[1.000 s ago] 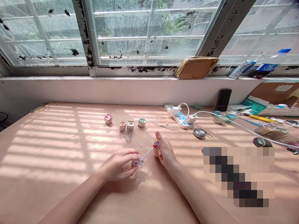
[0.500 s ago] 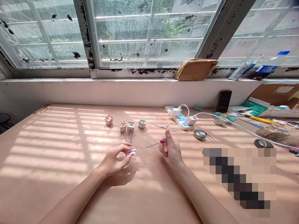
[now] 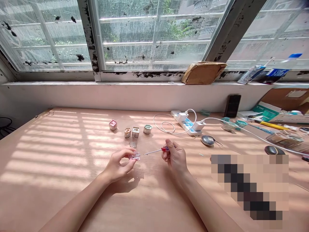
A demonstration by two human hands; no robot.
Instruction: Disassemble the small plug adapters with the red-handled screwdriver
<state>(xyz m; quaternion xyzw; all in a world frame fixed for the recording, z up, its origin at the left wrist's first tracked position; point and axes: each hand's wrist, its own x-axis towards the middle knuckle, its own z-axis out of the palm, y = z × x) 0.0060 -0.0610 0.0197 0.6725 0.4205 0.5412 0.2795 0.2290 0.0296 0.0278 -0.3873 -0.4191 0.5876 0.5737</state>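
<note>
My left hand (image 3: 120,163) pinches a small pink pencil sharpener (image 3: 136,156) by its left side, just above the table, its metal blade facing up. In my right hand (image 3: 174,156) is a screwdriver (image 3: 153,151) with a red handle, gripped in closed fingers. Its thin shaft points left, and the tip is a short way right of the sharpener, apart from it. A tiny dark bit shows by the tip, too small to make out. Behind my left hand stands a clear cup (image 3: 133,143).
Beyond the cup are a pink sharpener (image 3: 113,124), two brownish ones, the larger (image 3: 135,131) beside the smaller (image 3: 127,132), and a green one (image 3: 147,129). Cables run from a power strip (image 3: 187,124). A mouse (image 3: 207,140), a phone (image 3: 232,105) and a yellow cutter (image 3: 274,124) are at right.
My right hand has moved slightly left and turned, bringing the screwdriver's tip closer to the sharpener. The left hand has hardly moved.
</note>
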